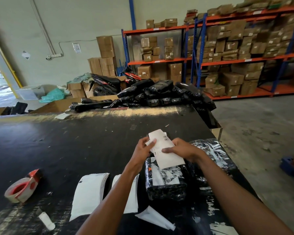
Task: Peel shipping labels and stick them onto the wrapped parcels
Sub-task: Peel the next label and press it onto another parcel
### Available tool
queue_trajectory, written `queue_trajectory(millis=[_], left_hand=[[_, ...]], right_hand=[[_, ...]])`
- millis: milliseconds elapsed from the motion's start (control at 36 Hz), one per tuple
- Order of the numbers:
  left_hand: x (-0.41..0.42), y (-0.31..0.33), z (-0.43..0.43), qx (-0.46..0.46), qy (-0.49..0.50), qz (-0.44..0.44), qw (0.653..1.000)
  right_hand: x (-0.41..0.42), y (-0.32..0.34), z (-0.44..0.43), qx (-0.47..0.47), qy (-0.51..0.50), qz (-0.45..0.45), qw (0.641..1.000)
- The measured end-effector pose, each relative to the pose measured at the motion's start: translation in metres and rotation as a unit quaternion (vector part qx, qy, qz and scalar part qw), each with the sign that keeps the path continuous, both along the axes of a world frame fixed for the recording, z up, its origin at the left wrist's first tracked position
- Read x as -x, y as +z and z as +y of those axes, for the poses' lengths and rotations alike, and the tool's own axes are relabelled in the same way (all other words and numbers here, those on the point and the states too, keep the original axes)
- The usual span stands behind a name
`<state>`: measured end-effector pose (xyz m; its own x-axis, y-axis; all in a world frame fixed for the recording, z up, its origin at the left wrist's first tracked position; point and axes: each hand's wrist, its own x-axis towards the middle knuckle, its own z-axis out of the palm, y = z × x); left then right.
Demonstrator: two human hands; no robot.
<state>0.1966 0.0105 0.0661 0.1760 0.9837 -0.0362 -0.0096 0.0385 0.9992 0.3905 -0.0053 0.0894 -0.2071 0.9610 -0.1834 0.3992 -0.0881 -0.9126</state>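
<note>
- A white shipping label (165, 150) is held above the far end of a black wrapped parcel (165, 182), which lies on the black counter (66, 150).
- The label's left edge is pinched by the left hand (143, 150), thumb on top.
- The label's right side is gripped by the right hand (182, 149), thumb pressed across its face and fingers curled behind it.
- A second wrapped parcel (214, 158) is seen just right of the first, touching it.
- Two stacks of labels (88, 194) are laid just left of the parcel; the nearer one is partly hidden by the left forearm.
- A red tape dispenser (23, 186) is set well left of the parcel.
- A loose white backing sheet (154, 217) lies on the near side of the parcel.
- A heap of black parcels (159, 94) is piled well beyond the parcel, at the far counter edge.
</note>
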Motion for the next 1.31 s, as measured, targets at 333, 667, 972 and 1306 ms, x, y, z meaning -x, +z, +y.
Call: queue_trajectory(millis=[333,667,972,1306], left_hand=[[0.009,-0.044,-0.004,0.085,0.002,0.105,0.991],[0.014,-0.064,-0.002,0.094,0.026,0.189,0.977],[0.008,-0.064,-0.001,0.094,0.058,0.232,0.966],[0.007,-0.066,0.006,0.110,0.067,0.269,0.954]], right_hand=[[0.004,-0.027,-0.008,0.072,-0.165,-0.042,0.983],[0.027,-0.038,-0.021,0.015,-0.180,-0.263,0.948],[0.029,-0.052,-0.014,-0.012,-0.185,-0.352,0.917],[0.032,-0.055,-0.014,-0.028,-0.190,-0.365,0.911]])
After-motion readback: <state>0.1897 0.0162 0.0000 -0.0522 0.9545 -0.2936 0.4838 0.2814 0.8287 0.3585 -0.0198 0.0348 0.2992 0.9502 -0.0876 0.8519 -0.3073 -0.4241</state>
